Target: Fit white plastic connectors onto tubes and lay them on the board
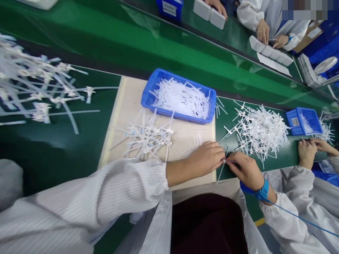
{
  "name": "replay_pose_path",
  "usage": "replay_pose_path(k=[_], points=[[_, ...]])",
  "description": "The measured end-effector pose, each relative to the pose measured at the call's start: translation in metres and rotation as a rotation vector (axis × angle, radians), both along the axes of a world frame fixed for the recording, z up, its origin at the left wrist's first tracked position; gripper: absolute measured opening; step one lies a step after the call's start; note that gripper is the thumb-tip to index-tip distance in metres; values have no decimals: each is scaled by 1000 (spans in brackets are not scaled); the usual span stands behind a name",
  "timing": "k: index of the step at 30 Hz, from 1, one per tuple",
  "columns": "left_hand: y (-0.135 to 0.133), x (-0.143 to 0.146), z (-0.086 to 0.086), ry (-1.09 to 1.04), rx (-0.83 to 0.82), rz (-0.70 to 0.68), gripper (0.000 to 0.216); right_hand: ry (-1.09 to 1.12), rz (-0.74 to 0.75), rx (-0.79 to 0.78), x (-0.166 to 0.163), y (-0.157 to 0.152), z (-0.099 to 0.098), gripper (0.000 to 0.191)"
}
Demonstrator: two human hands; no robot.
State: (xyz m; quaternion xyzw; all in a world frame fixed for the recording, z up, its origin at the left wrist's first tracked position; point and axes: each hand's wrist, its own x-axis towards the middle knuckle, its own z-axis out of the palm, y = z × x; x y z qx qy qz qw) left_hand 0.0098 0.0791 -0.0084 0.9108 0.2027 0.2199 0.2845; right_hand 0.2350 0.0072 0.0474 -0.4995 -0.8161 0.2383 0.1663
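Observation:
My left hand (pixel 202 158) and my right hand (pixel 246 169) meet at the right edge of a beige board (pixel 129 95). Between their fingertips is a small white connector piece (pixel 224 161) with thin translucent tubes sticking out; both hands pinch it. A blue band with a cord circles my right wrist. Behind my left hand, several loose thin tubes (pixel 197 140) lie on the board. Farther left sits a heap of tubes with white and blue-dotted connectors (pixel 148 137). A blue bin (pixel 212 106) full of short translucent tubes stands at the board's back.
Right of the board lies a large pile of tubed connectors (pixel 262 130). Beyond it are a smaller blue bin (pixel 293 123) and a co-worker's hands (pixel 307 153). Another pile (pixel 34 84) covers the left bench. Across the green divider, people handle white boxes (pixel 270 51).

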Motion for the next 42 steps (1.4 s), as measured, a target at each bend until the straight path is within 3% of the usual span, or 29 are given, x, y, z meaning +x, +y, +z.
replay_pose_path(k=[18,26,32,42], points=[[2,2,-9,-73,-16,-10,23,-186,68,-11,-13,6,10,22],[4,1,-3,-47,-12,-27,22,-181,-20,-135,-14,4,26,7],[4,0,0,-25,-15,-19,19,-281,-28,-91,-15,3,21,11],[3,2,-6,-72,31,-4,22,-247,-7,-47,-17,5,17,22]])
